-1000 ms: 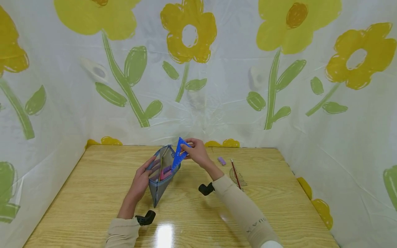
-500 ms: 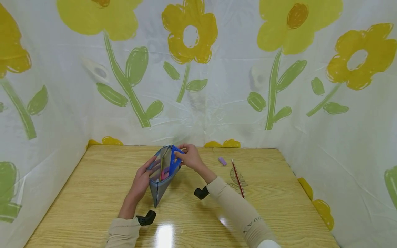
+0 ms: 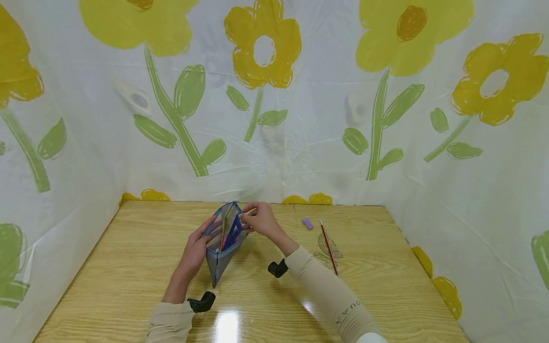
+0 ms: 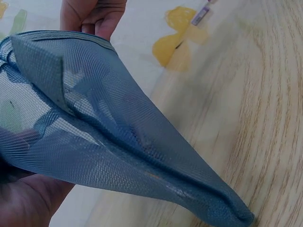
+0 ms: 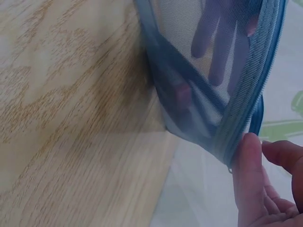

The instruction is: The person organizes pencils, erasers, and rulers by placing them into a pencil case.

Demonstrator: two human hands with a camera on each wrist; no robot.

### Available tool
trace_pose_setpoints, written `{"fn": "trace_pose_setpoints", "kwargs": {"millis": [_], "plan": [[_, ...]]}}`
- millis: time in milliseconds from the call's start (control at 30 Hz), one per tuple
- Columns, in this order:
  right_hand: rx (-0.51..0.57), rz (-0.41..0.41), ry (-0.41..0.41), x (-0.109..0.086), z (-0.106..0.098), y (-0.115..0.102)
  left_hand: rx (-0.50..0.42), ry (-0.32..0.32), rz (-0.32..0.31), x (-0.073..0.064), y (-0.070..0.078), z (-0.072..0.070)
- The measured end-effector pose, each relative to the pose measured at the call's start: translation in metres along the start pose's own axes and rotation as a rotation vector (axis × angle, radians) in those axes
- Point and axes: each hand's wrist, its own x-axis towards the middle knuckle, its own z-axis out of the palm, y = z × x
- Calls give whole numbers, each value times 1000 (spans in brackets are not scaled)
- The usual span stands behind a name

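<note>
Head view, my left hand: My left hand (image 3: 198,245) gripped the left side of the blue-grey mesh pencil pouch (image 3: 217,267), which gaped open at the top, its lower corner pointing toward me.
Head view, my right hand: My right hand (image 3: 261,221) was at the pouch's right rim, thumb toward the opening.
Head view, inside the pouch: The blue set square (image 3: 233,233) leaned within, below my right fingertips; a yellow pencil (image 3: 223,232) stood at a slant beside it, and a bit of pink showed low down.
Head view, on the wooden table (image 3: 128,271): To the right, a dark red pencil (image 3: 329,247) lay across a clear protractor (image 3: 323,242); a purple eraser (image 3: 307,223) lay near them.
Left wrist view: My left palm lay against the mesh on one side; across the opening, my right hand met the zipped edge.
Right wrist view: My right forefinger touched the zipper rim, thumb just beside it; whether they pinched it, I could not tell. My left fingers showed through the mesh.
</note>
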Motion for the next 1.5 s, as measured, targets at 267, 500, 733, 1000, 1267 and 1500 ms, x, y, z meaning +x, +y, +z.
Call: {"fn": "trace_pose_setpoints", "kwargs": {"millis": [267, 500, 733, 1000, 1267, 1500], "plan": [[37, -13, -9, -4, -5, -2, 4, -3, 3, -1, 2, 1], [40, -125, -9, -9, -10, 7, 3, 0, 0, -1, 1, 1], [63, -244, 2, -19, -17, 15, 9, 2, -4, -2, 1, 0], [106, -217, 0, -40, -31, 21, 26, 2, 1, -2, 1, -2], [107, -200, 39, -52, -41, 44, 31, 4, 1, -4, 2, -2], [79, -142, 13, -70, -57, 61, 41, 7, -9, -4, 2, -2]]}}
